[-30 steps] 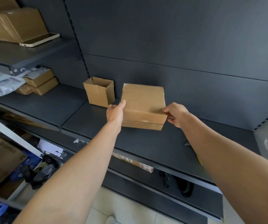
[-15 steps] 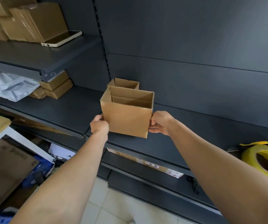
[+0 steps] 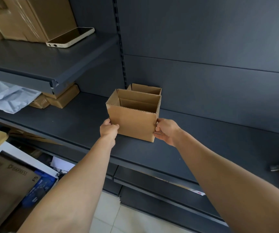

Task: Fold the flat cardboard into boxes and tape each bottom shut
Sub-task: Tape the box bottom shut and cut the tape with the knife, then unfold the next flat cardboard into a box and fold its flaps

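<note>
Dark metal shelving (image 3: 202,39) fills the view. An erected box (image 3: 133,123), open top upward, sits at or just above the middle shelf (image 3: 85,125), directly in front of a second open box (image 3: 145,89); contact cannot be confirmed. Left hand (image 3: 108,130) and right hand (image 3: 165,132) grip its near lower corners, fingers curled round the edges. Judgement: folding is done and placement is the step in hand; whether the bottom is taped is hidden. Next move calls for a level release.

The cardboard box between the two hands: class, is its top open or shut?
Open. The box, held upright by the left hand and right hand, shows its rim and inner walls; no flap covers the top.
</note>
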Demonstrator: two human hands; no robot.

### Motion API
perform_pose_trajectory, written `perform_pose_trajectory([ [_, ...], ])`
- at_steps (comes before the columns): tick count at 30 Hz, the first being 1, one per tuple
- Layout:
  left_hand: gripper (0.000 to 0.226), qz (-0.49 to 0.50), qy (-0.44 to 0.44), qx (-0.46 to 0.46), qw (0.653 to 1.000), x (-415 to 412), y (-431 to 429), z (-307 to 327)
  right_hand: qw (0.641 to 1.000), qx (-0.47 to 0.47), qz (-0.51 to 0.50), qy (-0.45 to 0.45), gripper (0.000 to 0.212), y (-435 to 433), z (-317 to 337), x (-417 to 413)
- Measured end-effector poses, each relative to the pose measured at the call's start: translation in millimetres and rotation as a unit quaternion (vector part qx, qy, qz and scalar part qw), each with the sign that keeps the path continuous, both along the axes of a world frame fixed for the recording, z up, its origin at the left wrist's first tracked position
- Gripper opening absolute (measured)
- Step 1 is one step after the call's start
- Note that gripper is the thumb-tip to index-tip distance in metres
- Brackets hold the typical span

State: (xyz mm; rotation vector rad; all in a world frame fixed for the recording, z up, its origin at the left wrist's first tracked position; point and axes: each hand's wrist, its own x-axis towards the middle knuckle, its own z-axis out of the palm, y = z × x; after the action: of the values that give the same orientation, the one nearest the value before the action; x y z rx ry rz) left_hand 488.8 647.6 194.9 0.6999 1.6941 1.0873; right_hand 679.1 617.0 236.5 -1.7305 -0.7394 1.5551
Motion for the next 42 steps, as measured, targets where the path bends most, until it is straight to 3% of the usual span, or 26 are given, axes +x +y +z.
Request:
perform_pose_trajectory([
  [5, 0.061, 0.025, -0.009, -0.013, 1.000, 0, 3, 0, 0.995, -0.003, 0.007, -0.095, 0.021, -1, 6, 0],
  [7, 0.059, 0.060, 0.003, -0.019, 0.998, 1, -1, 5, 0.988, 0.015, -0.004, -0.153, 0.029, -6, 11, 3],
  [9, 0.050, 0.074, 0.055, -0.010, 0.996, 4, -10, 13, 0.973, 0.046, 0.005, -0.226, 0.029, -13, 18, 9],
  [12, 0.037, 0.046, 0.145, 0.042, 0.987, 14, -31, 35, 0.941, 0.102, 0.065, -0.316, 0.011, -33, 38, 11],
  [15, 0.032, -0.041, 0.237, 0.100, 0.966, 25, -63, 66, 0.876, 0.177, 0.191, -0.406, 0.026, -53, 65, 8],
  [18, 0.030, -0.099, 0.325, 0.139, 0.930, 29, -107, 103, 0.765, 0.248, 0.322, -0.500, 0.013, -75, 95, 0],
  [21, 0.027, -0.102, 0.422, 0.157, 0.887, 26, -159, 131, 0.649, 0.325, 0.387, -0.568, 0.030, -100, 120, -12],
  [26, 0.033, -0.074, 0.565, 0.095, 0.816, 12, -257, 157, 0.539, 0.441, 0.448, -0.561, 0.037, -158, 143, -43],
  [30, 0.035, -0.024, 0.620, 0.038, 0.784, -8, -339, 169, 0.477, 0.514, 0.481, -0.527, 0.041, -209, 150, -90],
  [35, 0.033, 0.055, 0.637, -0.056, 0.767, -53, -442, 172, 0.411, 0.583, 0.527, -0.462, 0.033, -286, 156, -166],
  [42, 0.034, 0.159, 0.593, -0.168, 0.771, -139, -584, 135, 0.325, 0.613, 0.607, -0.388, 0.025, -403, 134, -285],
])
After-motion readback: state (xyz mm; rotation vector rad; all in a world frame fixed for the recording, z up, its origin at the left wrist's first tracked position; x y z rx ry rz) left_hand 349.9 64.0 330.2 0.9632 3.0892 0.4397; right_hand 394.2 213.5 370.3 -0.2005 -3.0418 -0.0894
